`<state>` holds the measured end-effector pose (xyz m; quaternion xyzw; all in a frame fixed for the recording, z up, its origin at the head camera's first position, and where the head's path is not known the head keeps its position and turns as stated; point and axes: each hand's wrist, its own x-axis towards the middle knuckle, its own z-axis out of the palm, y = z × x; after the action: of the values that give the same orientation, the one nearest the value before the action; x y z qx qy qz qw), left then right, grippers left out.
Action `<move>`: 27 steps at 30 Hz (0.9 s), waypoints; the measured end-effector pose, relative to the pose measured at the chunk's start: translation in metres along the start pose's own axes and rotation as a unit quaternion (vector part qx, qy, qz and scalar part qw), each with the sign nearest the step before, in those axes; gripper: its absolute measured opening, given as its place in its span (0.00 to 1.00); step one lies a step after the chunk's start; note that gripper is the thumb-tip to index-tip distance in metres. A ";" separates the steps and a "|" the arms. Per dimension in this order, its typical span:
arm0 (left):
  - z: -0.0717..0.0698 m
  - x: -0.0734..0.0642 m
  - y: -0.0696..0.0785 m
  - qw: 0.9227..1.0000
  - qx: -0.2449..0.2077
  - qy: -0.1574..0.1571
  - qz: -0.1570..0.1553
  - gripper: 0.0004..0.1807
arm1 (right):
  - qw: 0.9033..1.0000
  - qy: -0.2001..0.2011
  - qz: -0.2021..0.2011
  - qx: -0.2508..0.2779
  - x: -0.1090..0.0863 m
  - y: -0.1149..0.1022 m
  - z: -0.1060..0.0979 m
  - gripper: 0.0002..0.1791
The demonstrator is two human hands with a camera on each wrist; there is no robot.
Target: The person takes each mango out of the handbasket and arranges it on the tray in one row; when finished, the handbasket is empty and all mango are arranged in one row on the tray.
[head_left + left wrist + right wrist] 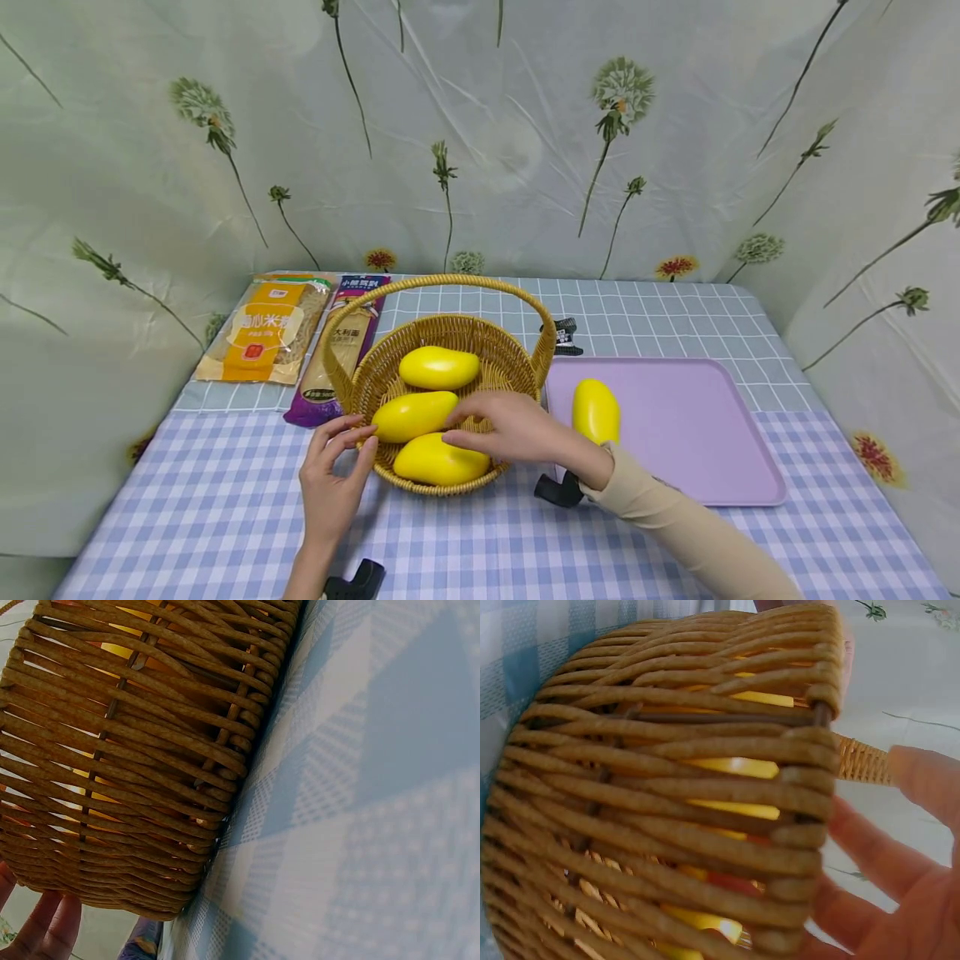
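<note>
Nearest the head camera, a beige sleeve (686, 533) leads to the right hand (510, 427), over the basket (450, 329), thumb and fingers apart at three yellow mangoes (438, 367); whether they grip one, I cannot tell. Left of the basket, the left hand (332, 475) touches its rim, thumb apart from fingers. Right of it, a fourth mango (597, 410) lies on a purple tray (697, 425); if the basket is being filled, three look done, one left. Left wrist view: two fingertips together at the basket's edge. Right wrist view: fingers spread beside its rim.
</note>
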<state>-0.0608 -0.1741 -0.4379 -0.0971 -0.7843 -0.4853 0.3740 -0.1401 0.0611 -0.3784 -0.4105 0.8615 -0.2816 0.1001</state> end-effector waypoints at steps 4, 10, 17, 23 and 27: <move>0.000 0.000 0.000 1.000 -0.001 -0.001 0.002 0.12 | 1.000 -0.027 0.003 0.003 0.006 0.002 0.003 0.20; 0.000 0.000 0.000 1.000 -0.002 0.000 -0.002 0.12 | 0.998 -0.064 0.009 0.002 0.012 0.004 0.009 0.19; 0.000 -0.001 0.000 1.000 -0.002 -0.001 -0.002 0.11 | 0.996 -0.086 0.033 0.004 0.015 0.008 0.016 0.22; 0.000 -0.001 -0.002 1.000 -0.007 0.003 0.003 0.11 | 0.994 -0.101 0.043 0.007 0.018 0.010 0.020 0.23; 0.000 -0.001 -0.003 1.000 -0.006 0.004 0.008 0.11 | 0.993 -0.106 0.052 0.014 0.020 0.009 0.022 0.24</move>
<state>-0.0617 -0.1751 -0.4407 -0.1032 -0.7788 -0.4878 0.3805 -0.1501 0.0413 -0.4000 -0.3911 0.8621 -0.2433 0.2112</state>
